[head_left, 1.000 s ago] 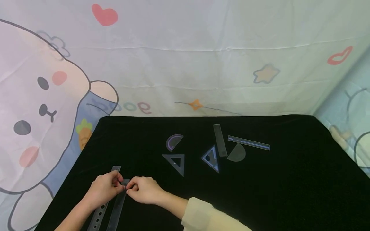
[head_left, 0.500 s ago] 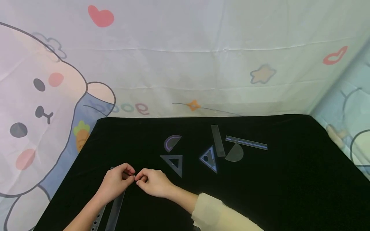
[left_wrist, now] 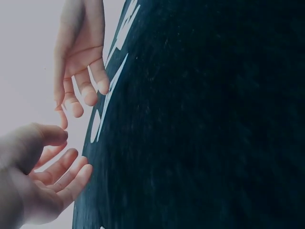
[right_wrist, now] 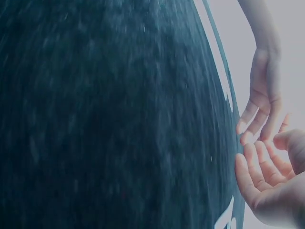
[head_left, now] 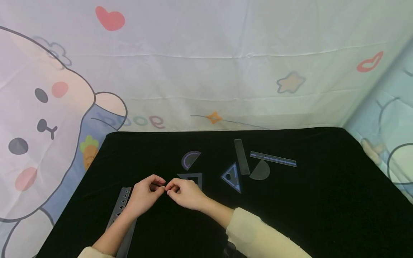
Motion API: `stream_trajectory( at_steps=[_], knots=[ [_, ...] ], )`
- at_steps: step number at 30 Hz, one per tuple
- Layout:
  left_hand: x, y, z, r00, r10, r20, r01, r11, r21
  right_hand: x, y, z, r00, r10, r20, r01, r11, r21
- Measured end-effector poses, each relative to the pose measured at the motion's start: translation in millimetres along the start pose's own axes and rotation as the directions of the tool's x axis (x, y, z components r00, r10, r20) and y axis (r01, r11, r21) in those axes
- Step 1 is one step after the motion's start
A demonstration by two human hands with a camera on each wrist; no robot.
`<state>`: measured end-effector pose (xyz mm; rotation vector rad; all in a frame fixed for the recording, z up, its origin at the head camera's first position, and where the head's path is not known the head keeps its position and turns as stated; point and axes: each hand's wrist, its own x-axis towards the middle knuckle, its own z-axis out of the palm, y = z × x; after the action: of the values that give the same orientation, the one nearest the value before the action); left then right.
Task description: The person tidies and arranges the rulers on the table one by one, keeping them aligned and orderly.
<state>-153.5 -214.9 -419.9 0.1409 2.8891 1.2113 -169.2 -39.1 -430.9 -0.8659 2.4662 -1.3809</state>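
Observation:
My left hand (head_left: 143,196) and right hand (head_left: 187,195) hover over the left part of the black table, thumb and index fingertips of both meeting or nearly so. Fingers are loosely bent, the other fingers relaxed, and nothing shows between them in either wrist view. Behind the right hand lies a clear set square (head_left: 199,179), its lower part hidden. Below the left forearm are a stencil ruler (head_left: 124,195) with triangular cut-outs and a plain clear ruler (head_left: 126,242), both partly covered by the arm.
Farther back lie a purple-marked protractor (head_left: 185,161), a blue-marked set square (head_left: 237,181), a short clear ruler (head_left: 242,157), a blue-striped ruler (head_left: 274,159) and a clear protractor (head_left: 260,172). A printed cloth (head_left: 200,79) hangs behind the table (head_left: 306,208).
Both hands have moved together from over the two left rulers, rightward and away from me, to in front of the clear set square. The rulers stay lying on the table. The view shifts slightly.

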Motion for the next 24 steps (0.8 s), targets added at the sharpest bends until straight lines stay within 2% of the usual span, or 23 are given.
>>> stream_trajectory(
  at_steps=[7,16,24],
  knots=[
    [15.5,11.5,12.3,1.000,-0.013,-0.019,0.012,0.999,-0.052,3,14,-17.2,0.999,-0.005,-0.048,0.003,0.999,-0.042],
    [35.5,23.3,25.6,1.000,-0.024,-0.011,0.022,0.987,-0.161,4,20,-44.2,0.998,0.014,-0.054,-0.019,0.997,-0.079],
    [55.4,36.2,32.4,0.999,-0.053,-0.011,0.050,0.984,-0.174,5,26,-61.9,0.996,-0.004,-0.092,-0.008,0.991,-0.132]
  ],
)
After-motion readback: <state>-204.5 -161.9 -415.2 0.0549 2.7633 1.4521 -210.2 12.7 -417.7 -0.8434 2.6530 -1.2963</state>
